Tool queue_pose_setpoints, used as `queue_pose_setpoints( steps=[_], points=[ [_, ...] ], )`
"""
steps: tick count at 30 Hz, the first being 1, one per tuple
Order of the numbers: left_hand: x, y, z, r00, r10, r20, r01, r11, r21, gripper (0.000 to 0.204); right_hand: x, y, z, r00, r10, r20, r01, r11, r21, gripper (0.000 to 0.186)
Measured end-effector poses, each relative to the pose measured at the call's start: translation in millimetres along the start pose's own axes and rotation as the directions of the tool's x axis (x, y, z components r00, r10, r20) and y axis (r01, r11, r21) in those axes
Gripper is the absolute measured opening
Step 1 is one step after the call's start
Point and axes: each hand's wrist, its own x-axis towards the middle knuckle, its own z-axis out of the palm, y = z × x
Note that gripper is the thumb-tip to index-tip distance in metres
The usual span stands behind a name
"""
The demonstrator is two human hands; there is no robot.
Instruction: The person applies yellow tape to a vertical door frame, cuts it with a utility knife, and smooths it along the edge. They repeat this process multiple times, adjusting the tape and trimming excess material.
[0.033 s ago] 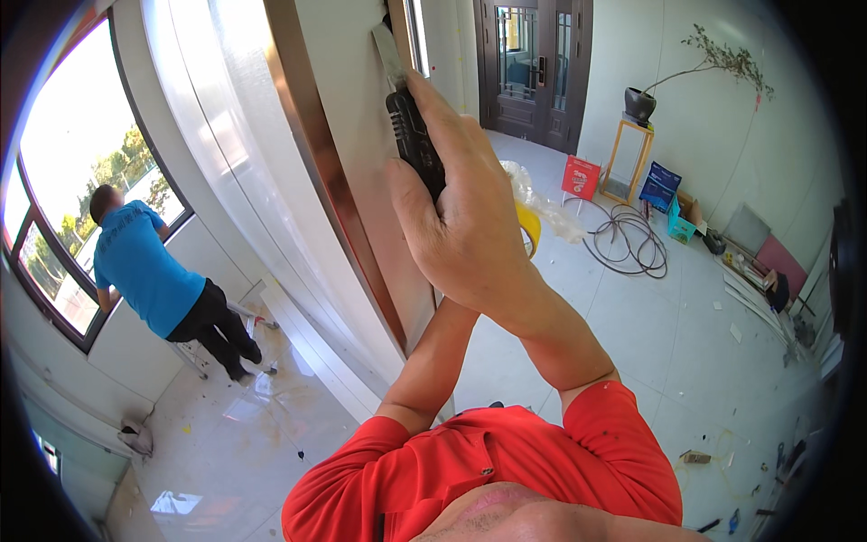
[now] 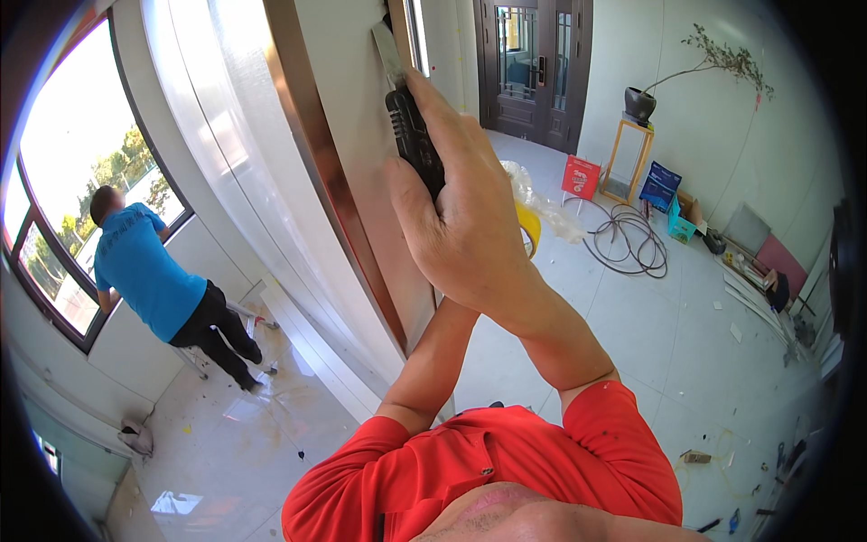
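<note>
A black-handled utility knife (image 2: 415,140) is in my right hand (image 2: 465,208), which is closed around the handle. The blade (image 2: 388,52) extends upward and lies against the white panel face (image 2: 348,90), close to a dark window frame edge. My left forearm (image 2: 433,361) crosses behind the right wrist, and the left hand is hidden there. Just past the right wrist, part of a yellow tape roll (image 2: 529,228) shows; what holds it, if anything, is covered. A copper-brown metal strip (image 2: 334,181) runs along the panel's left edge.
At left, a person in a blue shirt (image 2: 149,271) leans at a window (image 2: 77,172). A coiled dark cable (image 2: 628,244) and crumpled plastic film (image 2: 555,212) lie on the floor. A potted branch stands by the right wall, with boxes and board offcuts (image 2: 750,294) along it.
The person in blue has shifted their legs and feet slightly to the right. My hands and the knife look unmoved.
</note>
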Motion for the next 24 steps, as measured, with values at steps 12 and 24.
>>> queue_pose_setpoints(
  steps=[12,24],
  points=[
    [1,-4,-2,1.0,-0.005,-0.014,0.004,1.0,-0.014,0.104,5,7,6,0.998,-0.032,-0.048,0.033,0.999,0.012,0.066],
    [1,-6,-6,1.0,-0.013,-0.016,0.012,1.0,-0.016,0.105,7,9,15,0.996,-0.04,-0.081,0.041,0.999,0.009,0.065]
  ],
)
